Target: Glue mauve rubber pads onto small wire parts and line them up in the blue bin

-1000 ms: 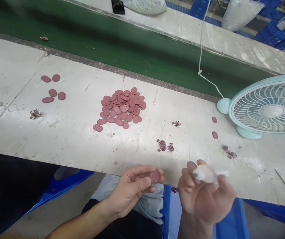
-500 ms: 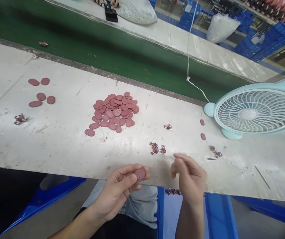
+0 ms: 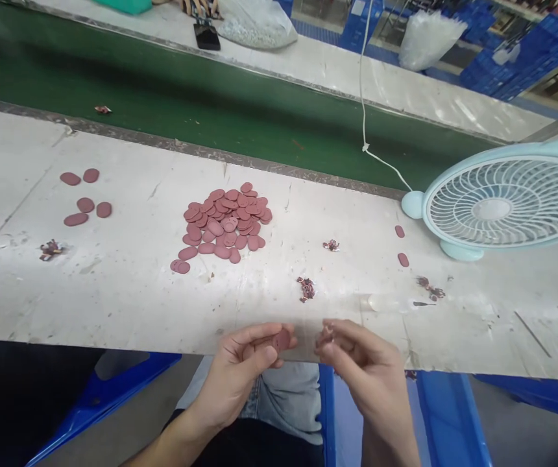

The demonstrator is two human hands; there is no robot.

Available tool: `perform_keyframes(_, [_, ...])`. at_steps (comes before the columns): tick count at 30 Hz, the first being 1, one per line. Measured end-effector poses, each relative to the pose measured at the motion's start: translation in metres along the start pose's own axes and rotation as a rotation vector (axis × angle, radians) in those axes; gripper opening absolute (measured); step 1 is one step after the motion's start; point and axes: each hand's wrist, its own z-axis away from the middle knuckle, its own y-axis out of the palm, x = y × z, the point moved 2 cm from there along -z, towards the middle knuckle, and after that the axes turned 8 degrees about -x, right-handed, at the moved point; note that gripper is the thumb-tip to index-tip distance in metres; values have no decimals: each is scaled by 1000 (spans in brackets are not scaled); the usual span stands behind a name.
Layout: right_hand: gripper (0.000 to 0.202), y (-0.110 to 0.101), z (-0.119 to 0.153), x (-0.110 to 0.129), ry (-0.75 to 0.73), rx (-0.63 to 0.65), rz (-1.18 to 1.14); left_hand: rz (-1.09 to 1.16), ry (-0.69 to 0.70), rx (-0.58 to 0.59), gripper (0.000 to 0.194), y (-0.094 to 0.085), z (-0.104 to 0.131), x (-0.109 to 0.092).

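Item 1: left hand (image 3: 240, 373), over the near edge of the surface (image 3: 137, 285). Closed, thumb pressed against fingers, gripping item 2.

Item 2: oval disc (image 3: 281, 339), reddish brown, partly covered by the thumb. Located at the left fingertips, on the side facing the right hand. Long axis appears roughly level, running left to right with a slight rise to the right; small marks on the face shown.

Item 3: right hand (image 3: 374, 370), level with the left. Thumb and forefinger brought together in a pinch on item 4; remaining fingers curled.

Item 4: small dark piece (image 3: 325, 335), blurred and half hidden by the fingers; its long axis cannot be told.

Key relation: item 4 lies directly right of item 2, near it but apart, with a narrow gap between. Each piece is at the tips of its own hand, and the tips face one another.

Item 5: cluster of dark pieces (image 3: 307, 289), on the surface just ahead of that gap, about equally near both hands.

Item 6: translucent object (image 3: 381, 303), blurred, lying lengthwise left to right beyond the right hand, the nearer of the two.

Item 7: heap of discs (image 3: 228, 220), overlapping, ahead and slightly left of the left hand, well apart from it.
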Motion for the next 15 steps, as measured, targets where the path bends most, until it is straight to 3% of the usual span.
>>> perform_keyframes(3, [20,16,17,5,-21,112,-99,-30,74,43,22,-1,0,4])
perform_keyframes(9, [18,28,20,7,-22,61,-75,-116,166,80,26,-1,5,4])
perform_keyframes(15, [18,26,20,12,0,107,-7,-112,135,58,23,5,6,0])
